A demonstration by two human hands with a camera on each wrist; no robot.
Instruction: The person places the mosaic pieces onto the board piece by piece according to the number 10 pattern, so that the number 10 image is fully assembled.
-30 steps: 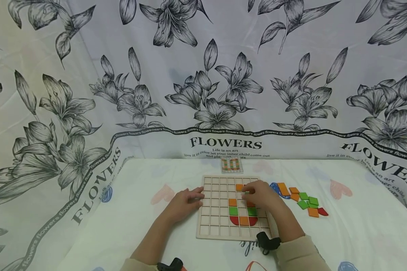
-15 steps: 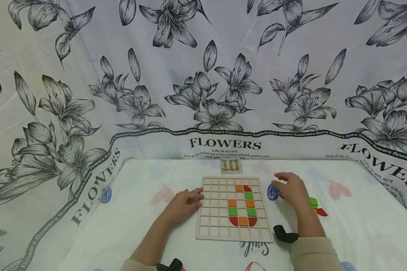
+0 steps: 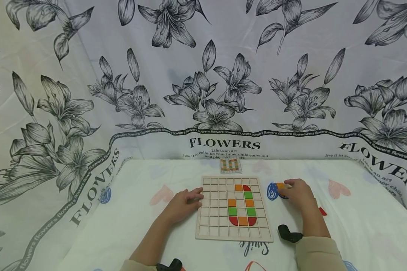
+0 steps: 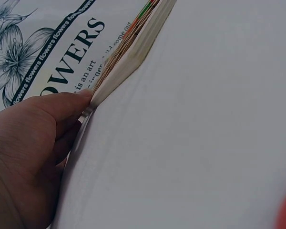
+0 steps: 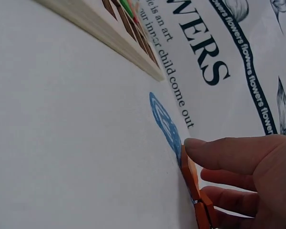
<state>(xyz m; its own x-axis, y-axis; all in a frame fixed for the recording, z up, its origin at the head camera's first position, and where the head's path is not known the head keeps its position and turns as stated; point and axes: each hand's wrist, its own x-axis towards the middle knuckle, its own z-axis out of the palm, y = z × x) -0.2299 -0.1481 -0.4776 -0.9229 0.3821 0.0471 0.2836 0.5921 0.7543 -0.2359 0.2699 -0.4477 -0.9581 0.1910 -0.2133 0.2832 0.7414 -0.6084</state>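
On the table lies a wooden grid board (image 3: 213, 222) with red, orange and green tiles set in some of its squares on the right side. My left hand (image 3: 182, 205) rests at the board's left edge. Its thumb (image 4: 69, 105) touches the rim in the left wrist view, with the other fingers loosely bent beside it. Right of the board, my right hand (image 3: 297, 194) pinches an orange tile (image 3: 280, 189) with thumb and fingers, low at the tabletop. In the right wrist view the thumb (image 5: 224, 152) is on the end of this tile, and another orange tile (image 5: 207, 207) lies beside it.
A small pattern card (image 3: 230, 165) with coloured squares lies behind the board. A red piece (image 3: 322, 211) shows beyond my right wrist, which hides the other loose tiles. A floral cloth (image 3: 224, 94) hangs behind the table.
My right hand has left the board, uncovering a red and a green tile at its upper right, and moved right and down to the orange tile. My left hand has stayed put.
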